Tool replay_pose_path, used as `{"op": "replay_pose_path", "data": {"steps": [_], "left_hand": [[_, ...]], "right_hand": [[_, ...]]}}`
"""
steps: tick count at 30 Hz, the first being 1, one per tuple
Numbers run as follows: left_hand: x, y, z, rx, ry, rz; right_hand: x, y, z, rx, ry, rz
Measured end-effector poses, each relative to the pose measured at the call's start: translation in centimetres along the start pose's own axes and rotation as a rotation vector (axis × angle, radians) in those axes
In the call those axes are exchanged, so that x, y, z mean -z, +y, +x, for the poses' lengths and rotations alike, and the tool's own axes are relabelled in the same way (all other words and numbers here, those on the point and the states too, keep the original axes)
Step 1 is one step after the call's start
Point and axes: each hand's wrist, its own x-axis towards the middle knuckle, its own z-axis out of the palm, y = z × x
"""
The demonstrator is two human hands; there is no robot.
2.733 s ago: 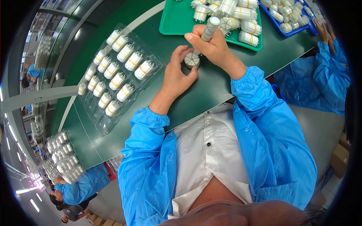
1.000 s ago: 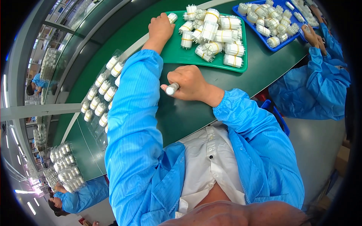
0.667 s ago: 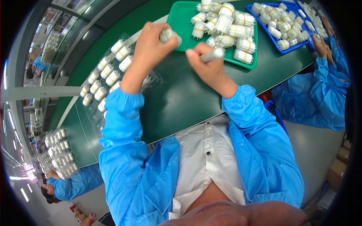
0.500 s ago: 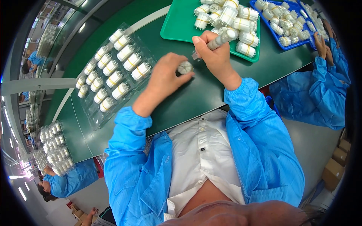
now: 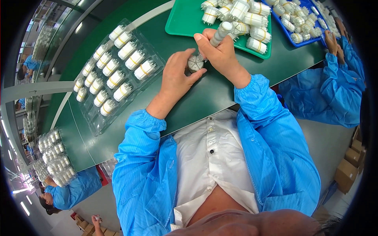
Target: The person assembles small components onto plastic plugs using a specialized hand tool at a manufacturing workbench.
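Note:
Upright on the green table, a white cylindrical part (image 5: 195, 64) shows its round top, divided like a wheel by spokes. Curved around it are the thumb and fingers of my left hand (image 5: 176, 73), gripping it from the left. My right hand (image 5: 222, 55) is closed around a slim grey-white tube-shaped tool (image 5: 221, 34) with a rounded upper end. The tool is tilted, its lower tip at the right edge of the part's top; whether it touches cannot be made out. What kind of tool it is does not show clearly.
A clear plastic blister tray (image 5: 130, 84) with rows of white parts lies to the left. Beyond my right hand is a green tray (image 5: 179, 27) heaped with similar parts; a blue tray (image 5: 289, 39) stands farther right. A co-worker's hands (image 5: 331, 42) are at far right.
My right hand has moved slightly left and up, bringing the tool's tip to the part's edge. My left hand has shifted a little right and up with the part.

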Motion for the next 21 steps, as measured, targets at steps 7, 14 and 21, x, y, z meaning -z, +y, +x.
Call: {"op": "replay_pose_path", "data": {"steps": [7,14,21], "left_hand": [[0.1,-0.1,-0.3,0.101,-0.017,-0.043],[-0.7,-0.1,-0.8,0.247,0.001,-0.072],[-1.0,-0.2,-1.3,0.192,0.025,-0.215]], "right_hand": [[-0.3,0.2,0.0,0.113,0.03,-0.14],[-1.1,0.2,0.2,0.552,-0.028,-0.511],[0.5,-0.9,0.4,-0.105,0.075,0.182]]}}
